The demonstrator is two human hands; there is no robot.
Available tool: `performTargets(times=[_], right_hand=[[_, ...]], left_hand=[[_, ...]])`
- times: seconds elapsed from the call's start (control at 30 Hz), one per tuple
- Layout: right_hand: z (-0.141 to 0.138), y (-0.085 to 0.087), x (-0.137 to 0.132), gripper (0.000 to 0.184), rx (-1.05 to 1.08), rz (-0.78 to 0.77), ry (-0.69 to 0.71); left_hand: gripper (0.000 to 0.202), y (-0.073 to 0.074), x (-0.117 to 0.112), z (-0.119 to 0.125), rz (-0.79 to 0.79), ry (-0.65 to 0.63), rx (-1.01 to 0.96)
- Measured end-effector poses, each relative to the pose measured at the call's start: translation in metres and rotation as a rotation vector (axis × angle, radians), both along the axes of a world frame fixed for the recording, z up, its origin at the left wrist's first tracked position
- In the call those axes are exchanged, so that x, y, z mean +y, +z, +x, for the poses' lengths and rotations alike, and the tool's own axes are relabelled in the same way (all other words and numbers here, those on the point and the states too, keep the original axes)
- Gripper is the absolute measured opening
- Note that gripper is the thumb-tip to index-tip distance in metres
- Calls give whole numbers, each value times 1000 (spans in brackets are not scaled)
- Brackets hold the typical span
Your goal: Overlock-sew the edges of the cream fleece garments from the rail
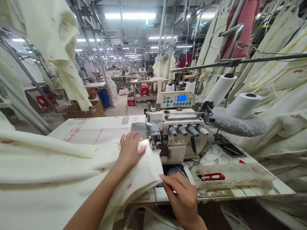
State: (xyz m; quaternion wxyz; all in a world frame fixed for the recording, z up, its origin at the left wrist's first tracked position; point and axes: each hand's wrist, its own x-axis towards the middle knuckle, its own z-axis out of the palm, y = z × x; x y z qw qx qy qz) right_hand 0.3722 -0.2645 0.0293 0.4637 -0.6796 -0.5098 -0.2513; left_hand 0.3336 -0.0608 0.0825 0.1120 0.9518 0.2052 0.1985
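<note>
Cream cloth [144, 166] fed to the serger [177, 134] on the desk [96, 127].
Left hand [129, 151] lies flat on the cloth, fingers spread, pressing it toward the needle; right hand [182, 195] pinches its near corner, fingers together. The cloth looks light, soft and floppy: best held at the edges, kept flat.

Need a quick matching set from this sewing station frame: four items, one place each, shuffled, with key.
Items:
1. left hand
2. right hand
3. red thread snips
4. blue display

Places:
A. on the control panel above the overlock machine
B. at the near corner of the cream fabric, by the table edge
C. flat on the fabric beside the presser foot
D. in the clear tray right of the machine

Pairs: 1-C, 2-B, 3-D, 4-A
</note>
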Motion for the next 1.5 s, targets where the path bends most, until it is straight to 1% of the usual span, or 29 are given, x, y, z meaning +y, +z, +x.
performTargets(times=[0.13, 0.27, 0.43, 0.5, 0.57, 0.63, 0.73, 0.8, 0.83, 0.87, 0.93, 1.0, 1.07, 1.1, 1.13, 1.17, 1.23, 1.27, 1.3, 1.33, 1.4, 1.47, 1.5], right_hand=[[12, 1, 9, 16, 37, -10, -12], [25, 2, 22, 17, 47, -25, -37], [34, 11, 34, 19, 69, -76, -95], [30, 13, 33, 18, 86, -69, -126], [20, 11, 30, 17, 101, -48, -131], [6, 5, 26, 14, 124, -51, -84], [-15, -6, 26, 15, 163, -133, 44], [-24, -10, 28, 17, 181, -187, 116], [-28, -11, 29, 17, 194, -204, 146], [-30, -11, 29, 18, 213, -217, 175], [-34, -10, 28, 18, 272, -224, 220], [-36, -10, 27, 19, 368, -218, 246], [-35, -9, 29, 19, 512, -210, 256], [-34, -9, 32, 20, 623, -199, 271], [-32, -10, 35, 22, 754, -180, 294], [-30, -10, 39, 29, 884, -151, 322], [-24, -12, 46, 43, 1101, -85, 374], [-20, -14, 48, 48, 1171, -52, 380], [-16, -15, 49, 49, 1210, -23, 366], [-12, -16, 47, 49, 1231, 6, 338], [-4, -19, 38, 48, 1279, 70, 273], [3, -23, 20, 51, 1290, 115, 151], [6, -27, 10, 53, 1250, 101, 86]], left_hand=[[13, -2, 14, 9, -48, -21, -2], [11, -4, 32, 25, -66, -28, -19], [10, 0, 47, 44, -64, -34, -27], [11, 2, 52, 51, -53, -20, -29], [11, 3, 56, 59, -44, -6, -26], [11, 4, 62, 69, -42, 12, -17], [16, 8, 72, 83, -57, 55, -4], [21, 10, 80, 82, -85, 102, 3], [22, 10, 83, 76, -104, 129, 6], [24, 8, 85, 65, -127, 159, 9], [29, 1, 86, 32, -174, 215, 9], [36, -10, 78, -12, -211, 249, 3], [40, -18, 60, -56, -231, 246, 3], [38, -19, 47, -74, -242, 234, 6], [36, -19, 33, -89, -275, 199, 25], [36, -16, 17, -99, -349, 117, 68], [38, -7, -16, -104, -541, -144, 161], [36, -3, -31, -101, -621, -269, 189], [32, 1, -44, -95, -667, -359, 192], [28, 4, -56, -87, -678, -396, 171], [23, 8, -72, -71, -625, -366, 100], [21, 9, -77, -63, -552, -338, 28], [20, 10, -76, -64, -514, -330, -19]])
